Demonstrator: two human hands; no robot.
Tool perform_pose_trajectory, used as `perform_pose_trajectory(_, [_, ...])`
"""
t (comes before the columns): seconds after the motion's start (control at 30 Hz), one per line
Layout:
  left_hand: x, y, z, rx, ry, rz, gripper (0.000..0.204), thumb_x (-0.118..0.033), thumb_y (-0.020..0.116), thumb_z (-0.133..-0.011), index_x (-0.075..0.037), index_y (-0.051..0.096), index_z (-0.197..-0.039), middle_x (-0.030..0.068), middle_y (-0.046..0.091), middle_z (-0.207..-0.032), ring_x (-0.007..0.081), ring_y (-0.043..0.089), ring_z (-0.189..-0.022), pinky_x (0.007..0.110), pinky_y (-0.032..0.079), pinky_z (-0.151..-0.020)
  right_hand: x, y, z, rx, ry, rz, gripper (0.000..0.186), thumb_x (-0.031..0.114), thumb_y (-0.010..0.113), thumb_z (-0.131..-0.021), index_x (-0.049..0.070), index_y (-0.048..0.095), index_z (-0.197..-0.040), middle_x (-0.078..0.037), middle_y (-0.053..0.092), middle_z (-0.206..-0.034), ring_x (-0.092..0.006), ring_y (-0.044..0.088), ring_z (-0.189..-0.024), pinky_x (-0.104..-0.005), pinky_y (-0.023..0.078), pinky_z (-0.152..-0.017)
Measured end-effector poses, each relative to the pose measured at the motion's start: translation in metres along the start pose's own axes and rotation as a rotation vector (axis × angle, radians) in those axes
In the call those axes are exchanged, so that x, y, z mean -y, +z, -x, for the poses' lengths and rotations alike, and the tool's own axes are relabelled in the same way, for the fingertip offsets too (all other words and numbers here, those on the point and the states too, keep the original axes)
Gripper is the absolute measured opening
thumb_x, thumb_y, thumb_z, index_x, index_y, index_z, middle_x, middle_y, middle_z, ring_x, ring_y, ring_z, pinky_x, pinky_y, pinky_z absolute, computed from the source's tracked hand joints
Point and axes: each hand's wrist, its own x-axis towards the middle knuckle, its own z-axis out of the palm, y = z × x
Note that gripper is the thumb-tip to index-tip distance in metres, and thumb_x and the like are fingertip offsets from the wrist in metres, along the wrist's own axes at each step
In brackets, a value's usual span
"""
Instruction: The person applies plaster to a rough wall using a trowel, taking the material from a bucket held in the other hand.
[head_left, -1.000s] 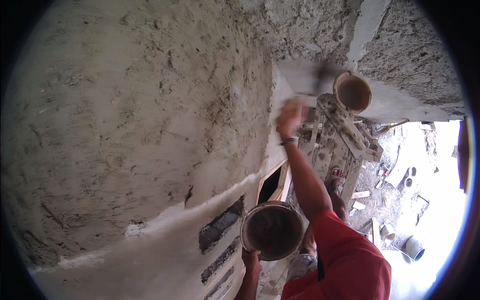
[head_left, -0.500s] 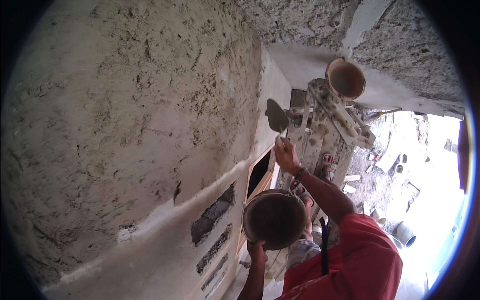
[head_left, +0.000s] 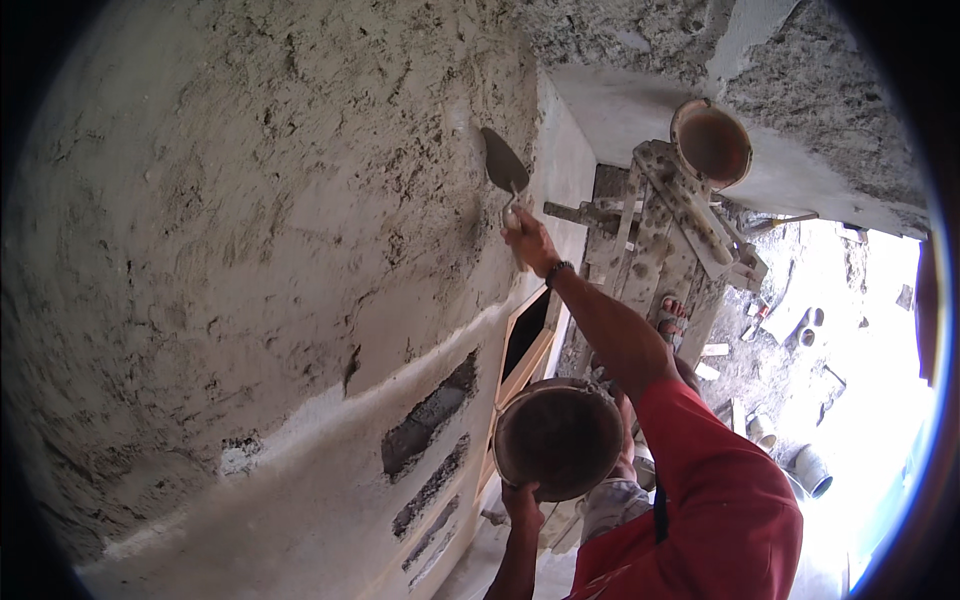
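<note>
My right hand (head_left: 531, 243), a dark band round its wrist, is closed on the handle of a pointed trowel (head_left: 505, 163). The flat grey blade is up against or just in front of the rough plastered wall (head_left: 330, 190), near its corner; whether it touches I cannot tell. Lower down, my left hand (head_left: 522, 505) grips the rim of a round bucket (head_left: 557, 440) in front of my body. The bucket's inside is dark, so its contents are hard to make out.
A second bucket (head_left: 711, 143) stands at the far end of a worn plank scaffold (head_left: 640, 262), where my feet are. Beside the wall's lower part are a wood-framed opening (head_left: 527, 335) and several slots (head_left: 430, 415). Brightly lit ground with pails (head_left: 812, 468) lies to the right.
My right hand has carried the trowel up and left, from over the planks to the wall's surface. The bucket in my left hand has shifted only slightly to the right in view.
</note>
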Motion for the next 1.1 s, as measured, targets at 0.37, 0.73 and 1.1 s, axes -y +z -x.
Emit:
perform_pose_trajectory(0.37, [0.006, -0.018, -0.016, 0.082, 0.031, -0.014, 0.068, 0.007, 0.059, -0.062, -0.012, 0.051, -0.126, 0.0051, 0.060, -0.104, 0.0179, 0.061, -0.083, 0.029, 0.052, -0.059, -0.025, 0.050, 0.111, 0.173, 0.087, -0.460, 0.059, 0.017, 0.067, -0.088, 0.000, 0.042, -0.139, -0.007, 0.064, -0.093, -0.0129, 0.060, -0.081, -0.0287, 0.050, -0.073])
perform_pose_trajectory(0.73, [-0.022, -0.009, -0.027, 0.121, 0.182, -0.061, 0.069, 0.008, 0.059, -0.062, -0.012, 0.052, -0.127, 0.0043, 0.061, -0.106, 0.0186, 0.062, -0.083, 0.030, 0.051, -0.062, 0.122, 0.011, 0.218, 0.478, 0.367, -1.025, 0.048, 0.021, 0.060, -0.092, 0.009, 0.041, -0.134, -0.009, 0.060, -0.091, -0.0218, 0.062, -0.073, -0.0359, 0.053, -0.065])
perform_pose_trajectory(1.1, [-0.036, 0.012, -0.032, 0.170, 0.270, -0.044, 0.069, 0.011, 0.057, -0.060, -0.004, 0.050, -0.128, 0.0102, 0.060, -0.116, 0.0243, 0.059, -0.104, 0.033, 0.045, -0.091, 0.286, -0.157, 0.159, -0.299, -0.497, -0.672, 0.031, 0.014, 0.047, -0.093, 0.008, 0.044, -0.123, -0.008, 0.060, -0.082, -0.0151, 0.059, -0.059, -0.0270, 0.051, -0.049])
